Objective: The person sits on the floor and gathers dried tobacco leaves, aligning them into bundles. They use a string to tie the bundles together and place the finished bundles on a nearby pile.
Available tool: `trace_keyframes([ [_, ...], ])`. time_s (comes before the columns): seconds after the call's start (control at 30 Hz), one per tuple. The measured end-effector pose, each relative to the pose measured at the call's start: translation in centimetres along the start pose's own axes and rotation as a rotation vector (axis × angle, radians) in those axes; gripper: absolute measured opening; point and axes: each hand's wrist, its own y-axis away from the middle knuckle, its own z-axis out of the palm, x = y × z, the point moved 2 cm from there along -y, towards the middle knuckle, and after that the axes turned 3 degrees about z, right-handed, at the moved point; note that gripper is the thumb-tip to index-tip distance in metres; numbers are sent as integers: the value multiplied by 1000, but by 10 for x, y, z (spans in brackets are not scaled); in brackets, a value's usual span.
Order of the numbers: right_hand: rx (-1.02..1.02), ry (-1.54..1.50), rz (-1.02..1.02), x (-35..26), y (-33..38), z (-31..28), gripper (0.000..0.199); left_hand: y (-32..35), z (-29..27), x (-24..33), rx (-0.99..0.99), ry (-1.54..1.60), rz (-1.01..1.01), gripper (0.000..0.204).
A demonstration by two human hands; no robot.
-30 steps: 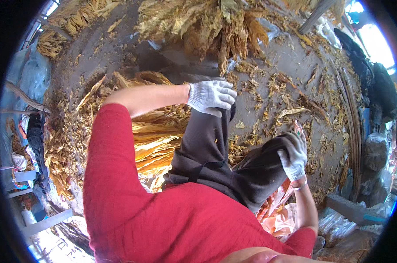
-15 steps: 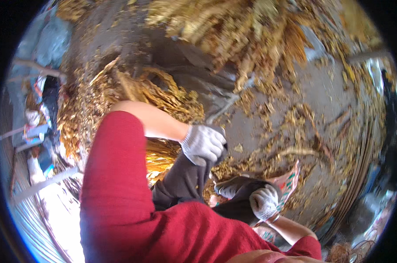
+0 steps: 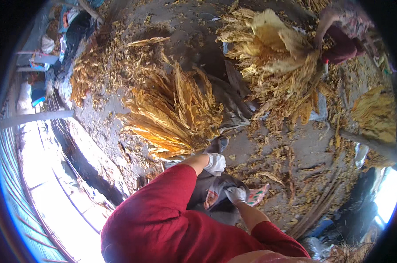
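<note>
Near the lower centre of the frame, the white-gloved left hand (image 3: 216, 165) rests on the knee of the dark trousers (image 3: 199, 189), its fingers curled; whether it grips the cloth cannot be made out; just right of it and lower, the gloved right hand (image 3: 236, 194) lies on the other leg, its fingers partly hidden, so its hold cannot be made out either; the golden heap of dried leaves (image 3: 172, 115) spreads over the floor (image 3: 251, 151) left of centre, just above the left hand; a shoe (image 3: 219, 143) is beside the heap's lower right edge; a printed sack (image 3: 257, 195) shows right of the right hand; in the upper right, a co-worker (image 3: 346, 21) reaches an arm to a paler leaf pile (image 3: 273, 57).
</note>
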Motion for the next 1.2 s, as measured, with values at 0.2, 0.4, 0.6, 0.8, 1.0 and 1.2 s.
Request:
trace_keyframes([
  [0.2,37,-669,80,-119,39,-158,33,9,-9,77,388,187,-541,15],
  [0.4,246,-699,86,-121,35,-302,27,112,-59,81,929,520,-1025,26],
  [0.6,386,-992,263,-57,-45,-372,24,211,-27,85,881,848,-1671,39],
  [0.8,397,-674,212,-87,-100,-463,32,252,-1,68,796,1024,-1647,38],
  [1.0,402,-490,301,-96,-177,-525,66,314,-119,-55,1657,1519,-1504,21],
  [1.2,454,-475,418,-114,-204,-618,69,378,-302,-189,1470,1316,-1379,25],
])
